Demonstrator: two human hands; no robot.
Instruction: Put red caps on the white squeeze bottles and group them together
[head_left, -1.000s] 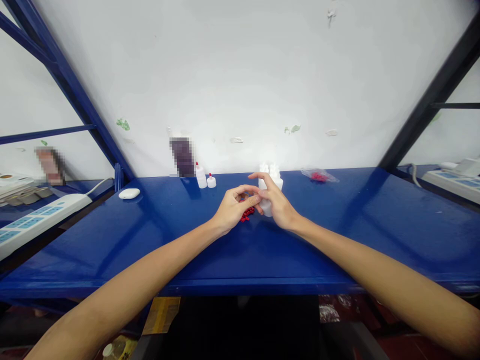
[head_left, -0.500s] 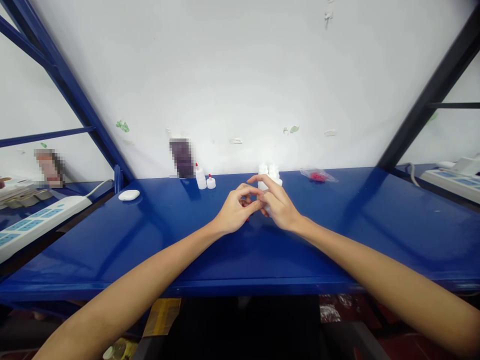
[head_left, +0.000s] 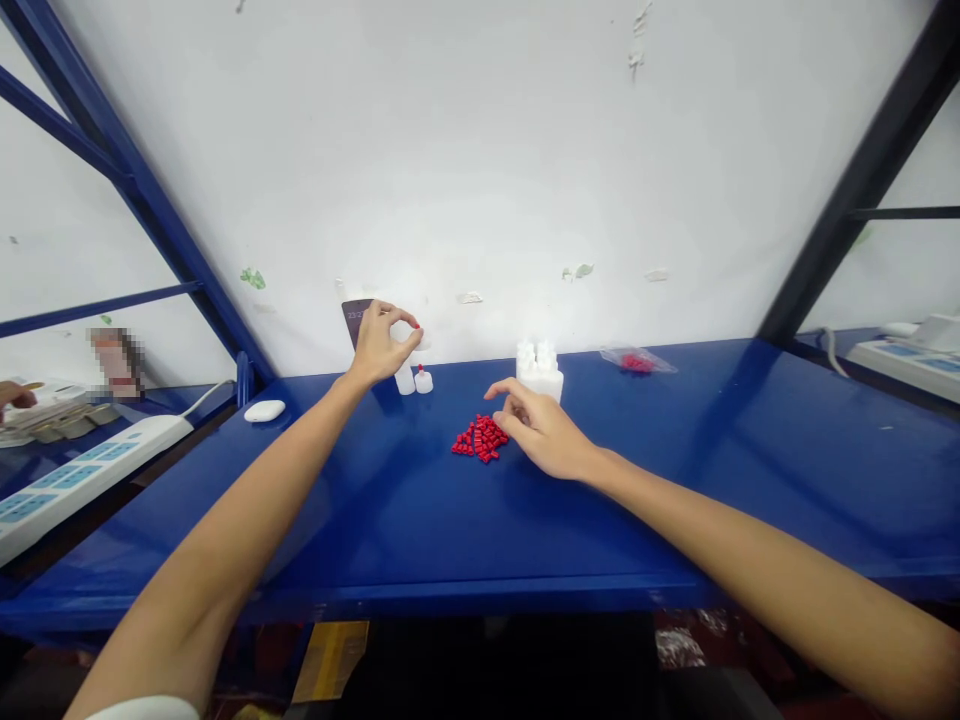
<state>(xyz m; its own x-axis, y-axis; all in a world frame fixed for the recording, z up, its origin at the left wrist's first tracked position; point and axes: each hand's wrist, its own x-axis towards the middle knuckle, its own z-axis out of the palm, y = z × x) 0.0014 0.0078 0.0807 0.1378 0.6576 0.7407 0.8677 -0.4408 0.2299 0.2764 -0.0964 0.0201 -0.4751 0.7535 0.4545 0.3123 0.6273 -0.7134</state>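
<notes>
My left hand [head_left: 386, 343] is raised at the back left, in front of a dark phone. Its thumb and fingertips pinch a small white bottle with a red tip [head_left: 425, 341], mostly hidden by the fingers. Just below stand a taller white bottle [head_left: 405, 380], its top covered by the hand, and a short white bottle with a red tip [head_left: 424, 381]. My right hand [head_left: 536, 425] hovers at the right side of a pile of small red caps [head_left: 477, 440]; its fingers are bent and apart, with nothing seen in them.
Behind my right hand stands a group of white bottles with nozzles [head_left: 540, 378]. A clear bag with red pieces [head_left: 637, 363] lies at the back right. A white case [head_left: 264, 411], a power strip [head_left: 82, 475] and another person's hand [head_left: 15, 395] are at the left.
My hands were together over the middle and have come apart. The left went back and left with the small bottle, and the red caps are now uncovered.
</notes>
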